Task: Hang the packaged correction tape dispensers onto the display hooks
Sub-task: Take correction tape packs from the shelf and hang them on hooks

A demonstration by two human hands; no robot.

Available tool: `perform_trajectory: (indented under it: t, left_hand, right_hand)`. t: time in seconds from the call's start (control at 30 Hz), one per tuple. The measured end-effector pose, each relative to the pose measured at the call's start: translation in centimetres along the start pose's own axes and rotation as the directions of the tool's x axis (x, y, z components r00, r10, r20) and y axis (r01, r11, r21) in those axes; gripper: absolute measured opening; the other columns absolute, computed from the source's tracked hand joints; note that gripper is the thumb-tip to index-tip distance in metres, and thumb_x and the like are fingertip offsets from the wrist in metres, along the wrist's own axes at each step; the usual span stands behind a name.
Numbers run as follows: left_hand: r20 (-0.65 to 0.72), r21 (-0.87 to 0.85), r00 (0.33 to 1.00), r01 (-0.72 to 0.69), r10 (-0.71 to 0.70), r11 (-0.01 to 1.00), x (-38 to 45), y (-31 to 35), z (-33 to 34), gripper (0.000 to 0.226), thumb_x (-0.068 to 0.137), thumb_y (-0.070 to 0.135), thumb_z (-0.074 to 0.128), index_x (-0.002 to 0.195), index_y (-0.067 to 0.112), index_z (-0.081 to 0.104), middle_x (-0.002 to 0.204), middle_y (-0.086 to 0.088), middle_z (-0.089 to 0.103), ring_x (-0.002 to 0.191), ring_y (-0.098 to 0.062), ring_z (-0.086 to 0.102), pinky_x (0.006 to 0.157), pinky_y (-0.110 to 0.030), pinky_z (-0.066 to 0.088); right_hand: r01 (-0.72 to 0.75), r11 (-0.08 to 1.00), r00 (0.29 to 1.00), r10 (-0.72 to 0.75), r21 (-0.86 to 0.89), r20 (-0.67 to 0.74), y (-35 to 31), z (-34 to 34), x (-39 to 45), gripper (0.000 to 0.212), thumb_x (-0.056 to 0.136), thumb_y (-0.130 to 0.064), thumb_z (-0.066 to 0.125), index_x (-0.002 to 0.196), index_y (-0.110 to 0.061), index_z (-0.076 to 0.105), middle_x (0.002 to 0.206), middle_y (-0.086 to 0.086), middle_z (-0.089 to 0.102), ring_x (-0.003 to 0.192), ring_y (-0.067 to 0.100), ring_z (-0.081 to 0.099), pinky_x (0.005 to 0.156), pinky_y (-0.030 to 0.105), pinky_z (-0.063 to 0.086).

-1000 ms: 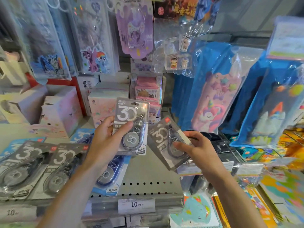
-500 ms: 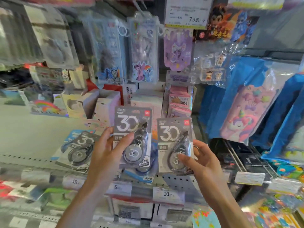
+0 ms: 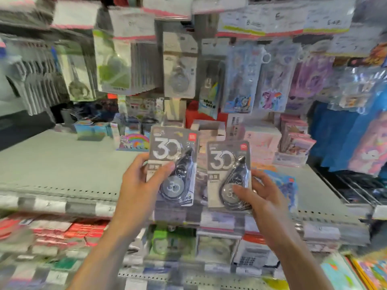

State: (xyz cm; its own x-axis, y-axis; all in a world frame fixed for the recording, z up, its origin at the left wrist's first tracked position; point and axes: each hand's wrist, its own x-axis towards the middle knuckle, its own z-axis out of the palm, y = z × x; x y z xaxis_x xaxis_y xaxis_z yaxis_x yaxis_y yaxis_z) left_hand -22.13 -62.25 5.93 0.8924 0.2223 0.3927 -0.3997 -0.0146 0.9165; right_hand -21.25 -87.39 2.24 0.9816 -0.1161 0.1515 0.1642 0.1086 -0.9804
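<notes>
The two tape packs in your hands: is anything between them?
In the head view, nothing is held between the left pack and the right pack. A narrow gap separates them, showing only blurred shelf stock behind.

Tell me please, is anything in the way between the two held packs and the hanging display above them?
Nothing visible: open air separates the left pack and right pack from the hanging grey pack above; the hooks themselves are blurred.
</notes>
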Motion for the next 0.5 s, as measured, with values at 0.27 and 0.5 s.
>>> perform_trajectory:
  t: [0.27, 0.5]
  left_hand:
    - [0.019, -0.047, 0.997, -0.069, 0.07, 0.996, 4.7, -0.1, -7.5, 0.02, 0.083, 0.03, 0.079, 0.101, 0.033, 0.073, 0.101, 0.012, 0.08, 0.092, 0.0, 0.073, 0.074, -0.008, 0.05]
    - [0.016, -0.047, 0.994, -0.11, 0.111, 0.993, 11.7, -0.9, -9.9, 0.018, 0.087, 0.019, 0.076, 0.102, 0.027, 0.071, 0.095, 0.014, 0.08, 0.086, 0.0, 0.073, 0.073, -0.02, 0.056]
  right_hand:
    - [0.076, 0.997, 0.997, -0.076, 0.001, 0.03, -0.8, 9.0, 2.2, 0.045, 0.086, -0.006, 0.081, 0.123, -0.023, 0.062, 0.108, -0.003, 0.081, 0.094, 0.011, 0.078, 0.069, 0.019, 0.057]
    - [0.108, 0.993, 0.994, -0.109, 0.05, 0.013, -0.1, 14.1, 7.2, 0.04, 0.086, 0.006, 0.076, 0.109, -0.024, 0.062, 0.097, -0.001, 0.083, 0.082, 0.009, 0.077, 0.065, 0.017, 0.057]
